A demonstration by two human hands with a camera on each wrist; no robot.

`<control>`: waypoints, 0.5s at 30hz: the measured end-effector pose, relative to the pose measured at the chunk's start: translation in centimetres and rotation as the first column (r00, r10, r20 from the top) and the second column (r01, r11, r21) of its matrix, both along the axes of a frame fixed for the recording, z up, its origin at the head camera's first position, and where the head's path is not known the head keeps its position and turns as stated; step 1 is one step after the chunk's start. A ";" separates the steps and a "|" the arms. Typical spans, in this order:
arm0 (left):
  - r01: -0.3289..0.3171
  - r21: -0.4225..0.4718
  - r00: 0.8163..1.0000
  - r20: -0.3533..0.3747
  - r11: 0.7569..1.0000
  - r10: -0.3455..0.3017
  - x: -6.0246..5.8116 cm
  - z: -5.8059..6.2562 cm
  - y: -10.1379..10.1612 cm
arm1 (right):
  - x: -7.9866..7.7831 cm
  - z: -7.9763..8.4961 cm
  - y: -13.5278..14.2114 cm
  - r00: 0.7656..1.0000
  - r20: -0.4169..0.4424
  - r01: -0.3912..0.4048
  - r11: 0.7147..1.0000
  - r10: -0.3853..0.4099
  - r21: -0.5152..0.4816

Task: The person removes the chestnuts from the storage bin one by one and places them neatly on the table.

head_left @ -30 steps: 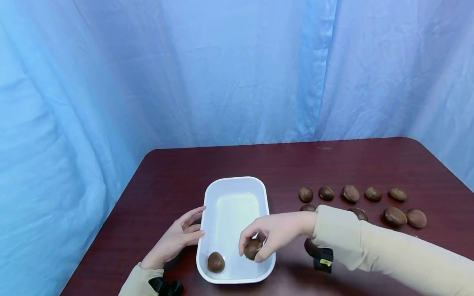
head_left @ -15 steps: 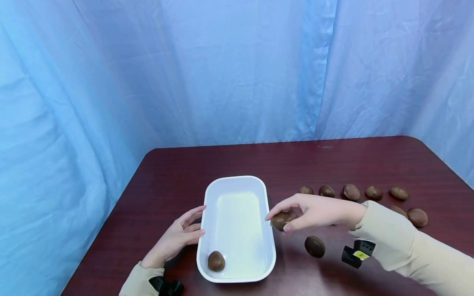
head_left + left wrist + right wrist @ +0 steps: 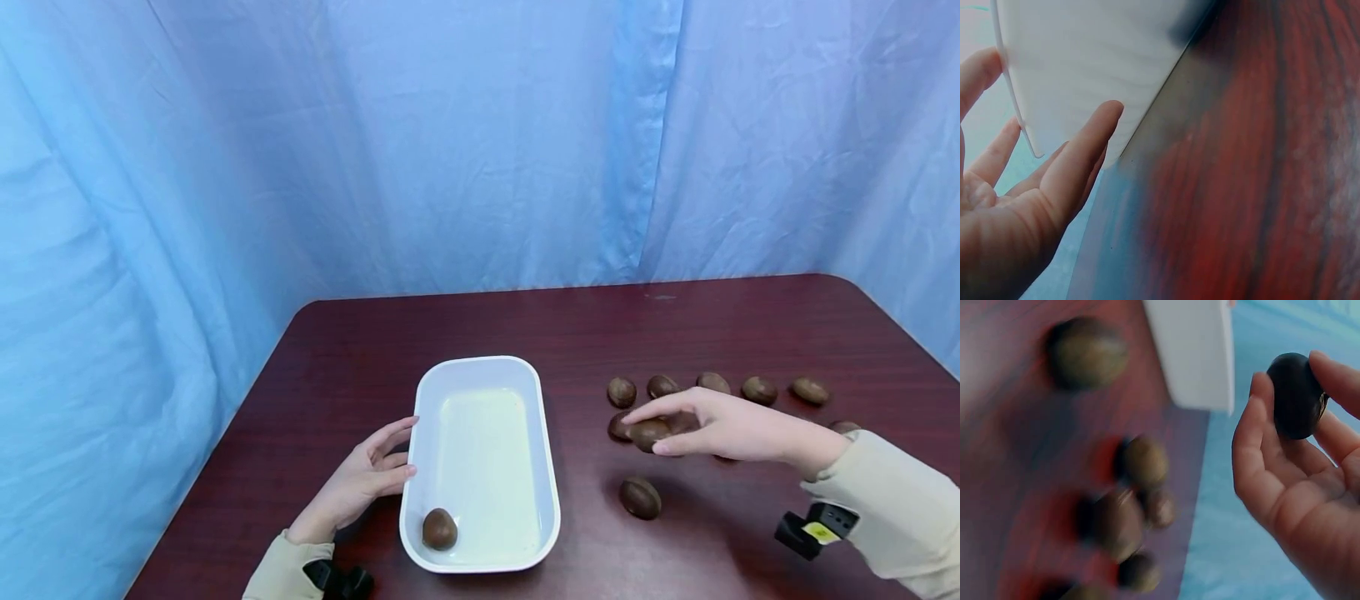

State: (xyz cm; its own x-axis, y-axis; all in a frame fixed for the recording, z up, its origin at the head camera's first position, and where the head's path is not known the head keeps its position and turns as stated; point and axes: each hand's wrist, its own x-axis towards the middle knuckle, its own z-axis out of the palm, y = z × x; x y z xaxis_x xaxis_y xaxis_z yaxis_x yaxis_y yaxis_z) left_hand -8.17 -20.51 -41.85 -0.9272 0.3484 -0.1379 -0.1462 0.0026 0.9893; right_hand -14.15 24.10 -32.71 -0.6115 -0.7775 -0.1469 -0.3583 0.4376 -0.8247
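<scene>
My right hand (image 3: 738, 425) pinches a brown oval nut-like piece (image 3: 648, 434) between thumb and fingers, above the table right of the tray. In the right wrist view the same piece looks dark (image 3: 1297, 394), with a pale sliver along one edge. My left hand (image 3: 365, 479) lies against the left side of the white tray (image 3: 552, 475), its fingers fairly straight and touching the outer wall. The left wrist view has that hand (image 3: 1029, 181) with fingertips against the tray. Inside the tray, one brown piece (image 3: 439, 529) sits in the near left corner.
Several similar brown pieces lie right of the tray, such as one at the row's left end (image 3: 621, 392) and one at its right end (image 3: 810, 391). A single piece (image 3: 640, 498) lies nearer me. Behind the dark red table (image 3: 360, 342) hangs a blue curtain (image 3: 450, 167).
My right hand has moved from over the tray to the right, carrying the brown nut-like piece out over the table. The left hand and tray have stayed put.
</scene>
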 end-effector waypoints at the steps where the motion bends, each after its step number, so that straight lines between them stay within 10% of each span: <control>1: 0.000 0.000 1.000 0.000 1.000 0.000 0.0 0.0 0.0 | 0.1 -0.3 0.6 1.000 -0.009 0.013 1.000 -0.013 0.005; 15: -0.001 -0.004 1.000 0.010 1.000 0.001 0.0 0.0 0.0 | 0.7 -5.7 4.6 0.998 -0.069 -0.019 0.998 0.015 -0.065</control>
